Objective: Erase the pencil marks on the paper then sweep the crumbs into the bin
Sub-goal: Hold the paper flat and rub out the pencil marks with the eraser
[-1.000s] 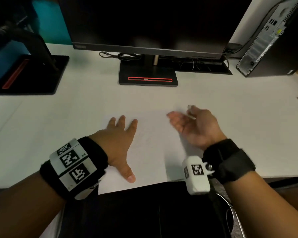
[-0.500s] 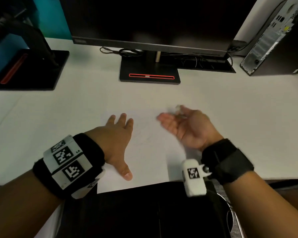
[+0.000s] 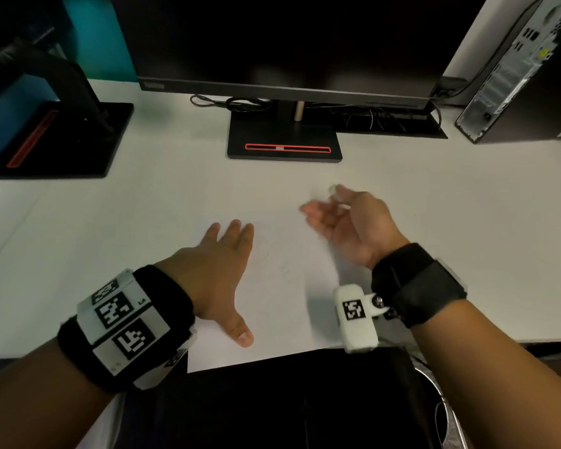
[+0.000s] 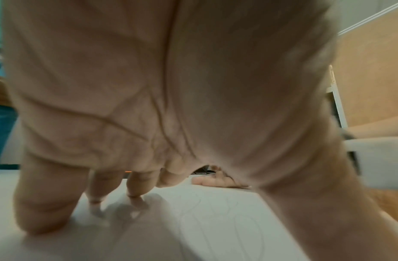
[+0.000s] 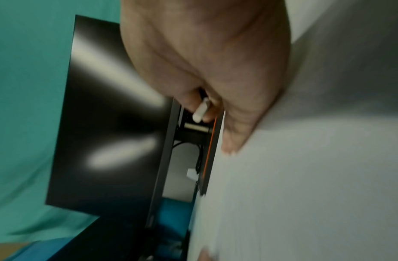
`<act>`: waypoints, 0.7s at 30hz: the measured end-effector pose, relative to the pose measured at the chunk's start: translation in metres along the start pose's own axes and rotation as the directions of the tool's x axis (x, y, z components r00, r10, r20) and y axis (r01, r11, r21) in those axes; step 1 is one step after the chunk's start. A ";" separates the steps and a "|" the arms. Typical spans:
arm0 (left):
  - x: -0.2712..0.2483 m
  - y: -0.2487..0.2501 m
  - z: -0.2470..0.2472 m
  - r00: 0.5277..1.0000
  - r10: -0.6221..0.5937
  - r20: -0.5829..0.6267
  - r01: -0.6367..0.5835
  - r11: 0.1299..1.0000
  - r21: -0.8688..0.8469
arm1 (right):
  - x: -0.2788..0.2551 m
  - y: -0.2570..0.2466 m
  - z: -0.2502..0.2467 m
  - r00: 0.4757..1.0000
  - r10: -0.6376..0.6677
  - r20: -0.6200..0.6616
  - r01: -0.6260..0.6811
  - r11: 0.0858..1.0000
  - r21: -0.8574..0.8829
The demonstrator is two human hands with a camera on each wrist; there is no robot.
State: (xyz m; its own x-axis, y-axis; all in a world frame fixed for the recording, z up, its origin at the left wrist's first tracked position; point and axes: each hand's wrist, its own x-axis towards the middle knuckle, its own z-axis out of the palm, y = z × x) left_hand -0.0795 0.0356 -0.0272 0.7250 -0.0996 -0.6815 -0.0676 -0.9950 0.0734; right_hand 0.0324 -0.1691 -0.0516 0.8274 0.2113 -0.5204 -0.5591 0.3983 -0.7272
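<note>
A white sheet of paper (image 3: 282,319) lies on the white desk (image 3: 110,238) at its front edge. Faint pencil marks (image 3: 280,259) show in its middle, between my hands. My left hand (image 3: 221,257) lies flat on the sheet's left part, fingers straight and thumb spread. My right hand (image 3: 344,228) stands on its little-finger edge on the sheet's right side, fingers stretched to the left. Its thumb pinches a small white eraser (image 3: 337,192) against the fingers; the right wrist view shows the eraser (image 5: 200,110) as a white stick. I cannot make out any crumbs.
A dark monitor (image 3: 289,43) on a black stand base (image 3: 284,149) is behind the paper, with cables (image 3: 240,103) beside it. A second black stand (image 3: 55,140) is far left, a computer tower (image 3: 525,76) far right. A curved metal rim (image 3: 441,396) shows below the desk edge.
My right hand has slid a little to the left across the paper, still holding the eraser. The left hand has stayed flat in place.
</note>
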 end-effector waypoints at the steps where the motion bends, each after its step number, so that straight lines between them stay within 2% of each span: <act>1: -0.001 0.001 0.000 1.000 -0.002 0.001 0.002 1.000 -0.002 | 0.006 -0.010 -0.005 0.990 -0.109 -0.091 0.113 0.993 0.039; 2: -0.002 0.001 -0.001 1.000 -0.002 0.001 0.002 1.000 0.000 | 0.009 -0.017 -0.010 0.971 -0.184 -0.150 0.197 0.978 0.073; 3: -0.002 0.002 -0.001 1.000 -0.002 0.001 0.002 1.000 0.006 | 0.008 -0.021 -0.012 0.966 -0.205 -0.157 0.225 0.967 0.117; 5: -0.002 0.003 -0.003 1.000 -0.009 0.003 0.009 1.000 0.019 | 0.000 -0.019 -0.008 0.989 -0.144 -0.027 0.147 0.973 0.176; 7: 0.000 0.003 -0.002 1.000 -0.028 0.009 0.028 1.000 0.014 | -0.012 -0.005 0.004 0.989 0.028 0.145 -0.036 0.998 0.057; 8: 0.001 0.003 -0.001 0.999 -0.044 0.009 0.044 0.999 0.011 | -0.018 0.004 0.010 0.969 0.138 0.204 -0.129 0.990 -0.058; 10: 0.004 0.001 0.001 0.998 -0.070 0.009 0.070 0.998 0.010 | -0.023 0.020 0.019 0.902 0.337 0.268 -0.267 0.926 -0.267; 12: 0.005 0.000 0.003 0.997 -0.074 0.015 0.074 0.997 0.000 | -0.020 0.025 0.021 0.867 0.409 0.285 -0.318 0.894 -0.317; 13: 0.005 -0.001 0.003 0.997 -0.072 0.016 0.072 0.997 -0.006 | -0.013 0.022 0.019 0.885 0.377 0.272 -0.310 0.915 -0.258; 14: 0.004 -0.002 0.003 0.997 -0.070 0.015 0.071 0.997 -0.009 | -0.004 0.017 0.016 0.930 0.289 0.228 -0.258 0.953 -0.156; 16: 0.002 -0.002 0.003 0.998 -0.065 0.016 0.065 0.998 -0.007 | 0.014 -0.001 0.006 0.997 0.045 0.056 -0.049 0.996 0.073; 18: 0.001 -0.002 0.003 0.998 -0.064 0.021 0.064 0.998 0.000 | 0.021 -0.020 -0.010 0.985 -0.118 -0.129 0.137 0.980 0.148; 19: 0.001 -0.002 0.002 0.998 -0.063 0.019 0.063 0.998 0.003 | 0.019 -0.026 -0.016 0.977 -0.136 -0.163 0.164 0.972 0.171; 21: 0.001 -0.002 0.001 0.998 -0.062 0.013 0.062 0.998 0.004 | 0.005 -0.027 -0.019 0.993 -0.088 -0.074 0.100 0.977 0.188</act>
State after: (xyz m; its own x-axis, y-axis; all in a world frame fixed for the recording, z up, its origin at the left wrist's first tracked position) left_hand -0.0793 0.0371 -0.0285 0.7188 -0.0373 -0.6942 -0.0250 -0.9993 0.0279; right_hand 0.0507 -0.1962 -0.0431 0.8669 0.1086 -0.4866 -0.4531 0.5785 -0.6782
